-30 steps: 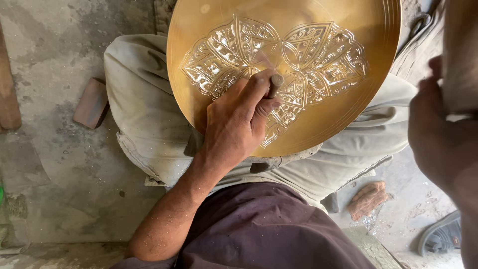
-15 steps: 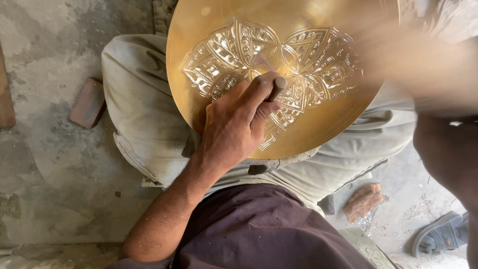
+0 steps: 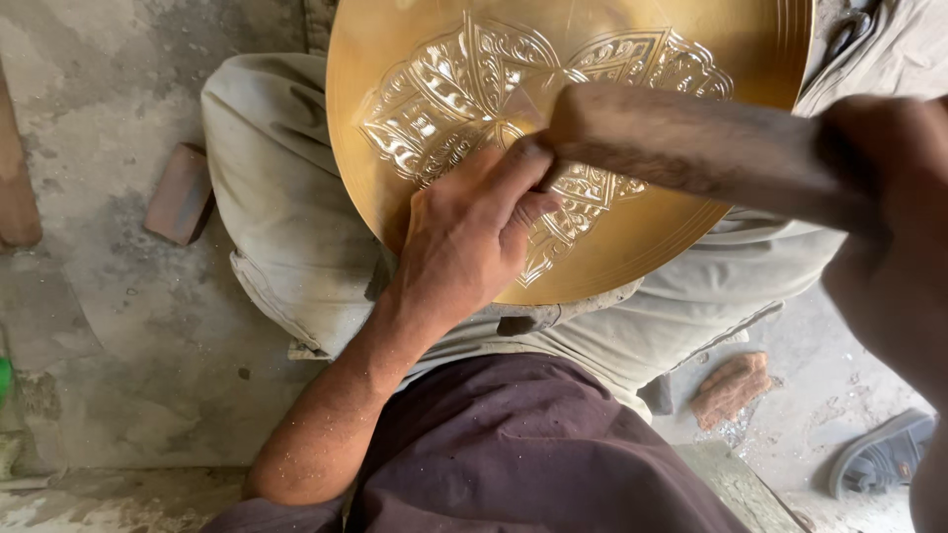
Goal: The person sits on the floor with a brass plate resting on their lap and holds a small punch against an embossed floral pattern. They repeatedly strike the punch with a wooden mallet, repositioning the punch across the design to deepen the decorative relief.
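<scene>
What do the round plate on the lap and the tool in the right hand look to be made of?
The round plate looks like brass or a similar yellow metal: golden, smooth, glossy, with a bright chased floral pattern. The tool in the right hand appears to be dark, matt, worn wood, though blur leaves that unsure.

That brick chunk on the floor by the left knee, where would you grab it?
Grip the brick across its two long sides, coming straight down from above. It lies flat on the concrete floor, slightly angled, with bare space around it for the fingers.
</scene>
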The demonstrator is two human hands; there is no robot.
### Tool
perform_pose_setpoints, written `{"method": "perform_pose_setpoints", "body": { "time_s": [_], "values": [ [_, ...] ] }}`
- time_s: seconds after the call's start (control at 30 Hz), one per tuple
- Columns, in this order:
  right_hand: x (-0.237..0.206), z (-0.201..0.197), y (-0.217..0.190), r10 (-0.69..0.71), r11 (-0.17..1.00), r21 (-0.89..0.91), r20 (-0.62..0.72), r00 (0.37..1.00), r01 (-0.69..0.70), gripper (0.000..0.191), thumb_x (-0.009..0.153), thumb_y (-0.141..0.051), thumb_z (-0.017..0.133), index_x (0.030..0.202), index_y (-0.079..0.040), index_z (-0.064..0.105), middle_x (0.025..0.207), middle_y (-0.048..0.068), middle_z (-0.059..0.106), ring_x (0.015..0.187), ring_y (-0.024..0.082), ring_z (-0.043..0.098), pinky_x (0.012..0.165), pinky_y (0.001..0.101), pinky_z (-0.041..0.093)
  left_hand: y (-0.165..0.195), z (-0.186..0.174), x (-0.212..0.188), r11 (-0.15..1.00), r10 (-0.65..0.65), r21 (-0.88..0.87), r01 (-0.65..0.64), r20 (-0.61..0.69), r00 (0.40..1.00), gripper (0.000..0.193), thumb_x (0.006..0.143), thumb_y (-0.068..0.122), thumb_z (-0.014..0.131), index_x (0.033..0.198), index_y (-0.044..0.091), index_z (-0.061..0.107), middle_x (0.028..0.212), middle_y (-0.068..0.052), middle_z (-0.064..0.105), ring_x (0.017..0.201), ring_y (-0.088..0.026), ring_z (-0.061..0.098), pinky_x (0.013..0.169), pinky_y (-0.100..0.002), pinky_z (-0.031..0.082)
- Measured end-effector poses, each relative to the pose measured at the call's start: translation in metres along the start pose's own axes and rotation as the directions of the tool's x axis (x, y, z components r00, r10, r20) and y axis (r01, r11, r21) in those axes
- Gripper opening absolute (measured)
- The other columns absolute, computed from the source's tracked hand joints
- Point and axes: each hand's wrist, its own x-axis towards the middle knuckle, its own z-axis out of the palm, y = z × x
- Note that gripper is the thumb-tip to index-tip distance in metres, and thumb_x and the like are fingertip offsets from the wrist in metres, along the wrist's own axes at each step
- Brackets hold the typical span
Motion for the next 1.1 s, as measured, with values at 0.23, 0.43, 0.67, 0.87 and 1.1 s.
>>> {"method": "perform_pose_setpoints", "body": {
  "time_s": [0.23,0.43,0.67,0.87,1.1],
  "values": [
    [-0.001,0.005,-0.011,0.175,0.984,0.017,0.066,0.982,-0.177,0.017,0.109,0.001,0.062,0.125,0.005,0.06,0.078,0.022,0.062,0.058,0.034,0.061,0.053,0.0426,0.05,0.003,-0.007,0.0,1.0,-0.014,0.003,0.014,0.019,1.0,0.031,0.107,0.02,0.071,0.133,0.02,0.054,0.094,-0.002,0.066,0.077,-0.016,0.07,0.063,-0.034,0.057],
    [-0.013,0.006,-0.008,0.023,1.0,-0.007,0.021,1.0,-0.023,0.019,0.107,0.002,0.062,0.125,0.006,0.061,0.086,0.021,0.064,0.067,0.033,0.064,0.059,0.041,0.052,0.004,-0.009,-0.001,0.999,0.008,-0.033,-0.007,0.037,0.999,0.031,0.105,0.014,0.07,0.132,0.018,0.055,0.093,-0.001,0.066,0.08,-0.014,0.073,0.065,-0.031,0.06],
    [0.008,0.019,0.013,0.054,0.993,0.105,0.035,0.998,-0.057,0.023,0.103,0.005,0.062,0.126,0.008,0.06,0.096,0.022,0.066,0.08,0.033,0.066,0.068,0.0401,0.055,0.0,-0.005,-0.009,1.0,0.01,-0.001,-0.01,-0.005,1.0,0.038,0.109,0.018,0.069,0.14,0.023,0.047,0.098,-0.001,0.067,0.082,-0.014,0.072,0.065,-0.029,0.061],
    [0.014,0.02,-0.004,-0.077,0.997,0.005,0.035,0.996,0.076,0.027,0.099,0.008,0.062,0.127,0.01,0.06,0.104,0.022,0.067,0.09,0.034,0.069,0.077,0.0393,0.057,-0.002,-0.007,-0.013,0.999,-0.028,0.03,0.026,0.054,0.998,0.041,0.107,0.018,0.069,0.141,0.025,0.047,0.094,-0.003,0.063,0.076,-0.017,0.07,0.06,-0.033,0.06],
    [-0.003,-0.006,-0.047,-0.428,0.885,-0.194,0.012,0.904,0.422,0.039,0.087,0.018,0.056,0.126,0.013,0.058,0.106,0.027,0.066,0.093,0.037,0.069,0.084,0.042,0.057,-0.004,-0.005,-0.009,0.998,-0.008,0.071,0.003,0.075,0.997,0.036,0.108,0.02,0.068,0.139,0.021,0.048,0.091,-0.003,0.062,0.074,-0.016,0.067,0.055,-0.032,0.055]
  ]
}}
